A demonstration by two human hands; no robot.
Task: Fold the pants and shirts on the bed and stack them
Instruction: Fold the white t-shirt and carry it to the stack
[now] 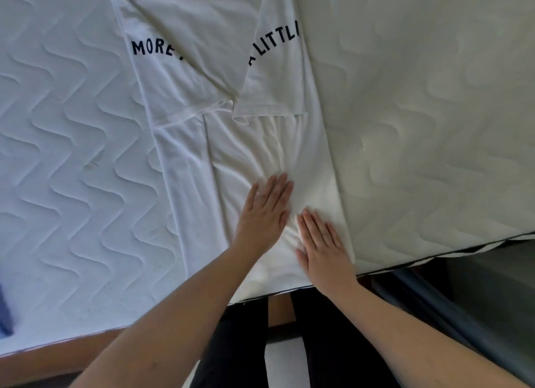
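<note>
Far left, near edge: a dark blue cloth point(5, 315) pokes into view, prob another garment; can't tell which. Quilted bed point(72, 156) runs bare from there to the shirt, so there's room on the left for a stack.

Centre: white shirt point(185, 77), dark lettering, lies w/ both sides & sleeves folded inward, forming a long strip running far-to-near. Its hem end sits at the near bed edge.

Left hand point(265, 211) lies flat on the lower panel, fingers straight & together, pressing, gripping nothing. Right hand point(321, 243) just beside it, also flat, fingers straight, palm on the cloth near the shirt's right fold edge; holds nothing.

Step in hand, I'd say: smoothing wrinkles after the side folds. Creases fan out beyond the fingertips. Next prob calls for pinching the hem corners & bringing them up toward the collar, keeping side edges aligned.

Right: more bare bed, then its edge drops off at near right, so little room there.
</note>
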